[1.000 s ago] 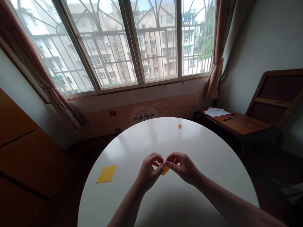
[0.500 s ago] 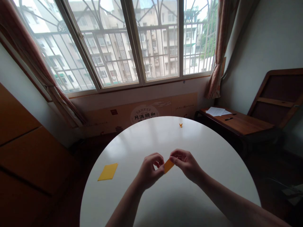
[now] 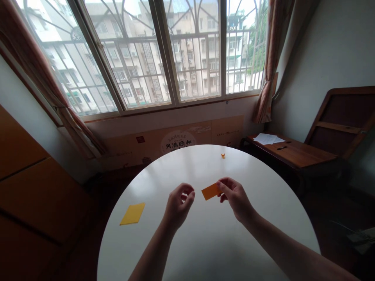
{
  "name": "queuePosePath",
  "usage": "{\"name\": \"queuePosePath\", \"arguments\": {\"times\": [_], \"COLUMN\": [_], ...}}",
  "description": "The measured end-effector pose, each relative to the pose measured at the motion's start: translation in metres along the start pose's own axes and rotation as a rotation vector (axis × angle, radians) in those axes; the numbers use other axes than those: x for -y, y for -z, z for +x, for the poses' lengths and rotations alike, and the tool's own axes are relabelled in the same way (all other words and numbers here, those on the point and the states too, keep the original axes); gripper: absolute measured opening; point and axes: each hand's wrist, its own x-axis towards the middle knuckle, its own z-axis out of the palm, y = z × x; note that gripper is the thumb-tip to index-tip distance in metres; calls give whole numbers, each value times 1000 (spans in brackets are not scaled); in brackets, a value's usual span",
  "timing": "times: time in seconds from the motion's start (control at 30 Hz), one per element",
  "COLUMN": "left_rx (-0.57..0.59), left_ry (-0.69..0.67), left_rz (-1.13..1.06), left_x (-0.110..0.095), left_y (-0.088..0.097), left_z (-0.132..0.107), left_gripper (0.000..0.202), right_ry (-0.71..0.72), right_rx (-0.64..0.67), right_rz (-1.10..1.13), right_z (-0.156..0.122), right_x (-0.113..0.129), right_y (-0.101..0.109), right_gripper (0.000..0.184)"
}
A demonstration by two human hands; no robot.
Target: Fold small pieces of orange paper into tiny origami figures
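Note:
A folded strip of orange paper (image 3: 210, 191) is held above the white round table (image 3: 202, 242). My right hand (image 3: 233, 195) pinches its right end between thumb and fingers, so that end is partly hidden. To the left of the strip, and apart from it, my left hand (image 3: 179, 203) is loosely curled with nothing in it. Its thumb and fingertips are close together but not gripping. A yellow stack of square paper (image 3: 132, 214) lies on the table to the left. Near the far edge stands a small folded orange paper figure (image 3: 223, 155).
At the right, a low wooden table (image 3: 307, 154) bears white sheets (image 3: 268, 138) and a dark pen (image 3: 282, 148). A barred window (image 3: 193, 62) with tied curtains (image 3: 265, 101) is ahead. Wooden cabinet panels (image 3: 32, 195) stand at the left.
My left hand has let go of the orange paper and drawn off to the left. My right hand has shifted slightly up and right with the strip, which now lies flatter.

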Motion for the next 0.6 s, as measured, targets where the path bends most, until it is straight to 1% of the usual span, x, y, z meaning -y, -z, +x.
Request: {"name": "queuePosePath", "arguments": {"times": [0.03,0.1,0.2,0.3,0.37,0.47,0.6], "left_rx": [14,91,199,216,219,207,183], "left_ry": [8,28,104,190,206,174,133], "left_rz": [-21,-66,-113,-148,-147,-120,-73], "left_x": [0,1,1,3,3,4,5], "left_y": [-3,-10,-20,-26,-27,-24,-17], "left_z": [-1,-3,-7,-9,-8,-7,-4], "left_gripper": [16,25,28,31,32,31,29], "right_ry": [-6,2,19,15,0,-18,-28], "right_rx": [43,120,188,207,235,268,227], "right_rz": [-26,-73,-126,-142,-153,-180,-161], "right_z": [-2,-7,-12,-13,-12,-11,-10], "right_x": [-1,-4,-7,-8,-8,-7,-7], "right_y": [-2,-6,-10,-11,-10,-10,-10], "right_gripper": [33,31,29,28,27,27,28]}}
